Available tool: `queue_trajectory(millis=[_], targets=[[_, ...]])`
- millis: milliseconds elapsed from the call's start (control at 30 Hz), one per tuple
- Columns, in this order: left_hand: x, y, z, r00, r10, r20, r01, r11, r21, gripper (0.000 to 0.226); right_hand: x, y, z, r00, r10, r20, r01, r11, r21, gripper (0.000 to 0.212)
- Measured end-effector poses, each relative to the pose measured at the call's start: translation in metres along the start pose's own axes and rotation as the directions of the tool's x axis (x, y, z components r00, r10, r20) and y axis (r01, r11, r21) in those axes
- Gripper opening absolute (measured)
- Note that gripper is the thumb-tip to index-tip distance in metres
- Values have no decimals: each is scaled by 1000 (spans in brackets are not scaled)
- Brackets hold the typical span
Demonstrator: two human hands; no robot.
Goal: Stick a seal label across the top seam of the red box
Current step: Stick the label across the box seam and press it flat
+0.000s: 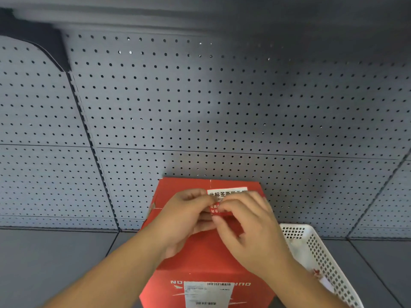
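**Both hands on a seal label over the red box**

Head view: The red box (206,258) stands on the grey shelf (55,263), in the lower middle of the picture, with its far edge close to the grey pegboard (222,107) behind it. Its top face is turned up to the camera. A seam runs from the middle of the far edge toward the hands. On the near side face there is a white shipping label (208,294) with barcodes, and white letters beside it.

The label (224,200) lies over the far part of the top, on the seam. Its upper part is white with dark characters and its lower part is red with white characters. The left hand (186,214) comes from the lower left and the right hand (249,227) from the lower right. They meet over the middle of the box. The fingertips of both hands are pressed together at the red lower part of the label and seem to pinch it. If this part is already stuck to the box, I cannot tell, because the fingers cover it.

A white basket (322,258) with many holes stands on the shelf just beside the box, on its right. The right forearm passes in front of its left rim.
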State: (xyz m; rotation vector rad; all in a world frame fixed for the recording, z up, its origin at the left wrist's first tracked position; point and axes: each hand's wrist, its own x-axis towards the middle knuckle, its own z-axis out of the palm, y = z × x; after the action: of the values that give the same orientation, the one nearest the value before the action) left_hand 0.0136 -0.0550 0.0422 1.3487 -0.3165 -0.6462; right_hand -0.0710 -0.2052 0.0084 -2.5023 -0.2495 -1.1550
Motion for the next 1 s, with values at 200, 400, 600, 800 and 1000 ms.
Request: queue_trajectory(millis=[200,400,600,800,1000], targets=[[12,1,-21,999,-9,-40,11,997,70,9,11,13,0,883,468,-29,-458,875,160,19],[24,1,-29,999,-4,-42,9,993,117,11,25,22,9,782,582,221,-623,723,299,34],[45,5,-40,986,140,-94,-84,890,449,23,38,34,20,751,616,239,-660,712,238,40],[58,1,-43,943,328,-52,-113,462,880,41,44,44,30,736,616,280,-659,746,91,45],[62,-17,-46,925,380,15,-120,255,959,45,34,52,38,771,574,275,-597,802,2,44]])
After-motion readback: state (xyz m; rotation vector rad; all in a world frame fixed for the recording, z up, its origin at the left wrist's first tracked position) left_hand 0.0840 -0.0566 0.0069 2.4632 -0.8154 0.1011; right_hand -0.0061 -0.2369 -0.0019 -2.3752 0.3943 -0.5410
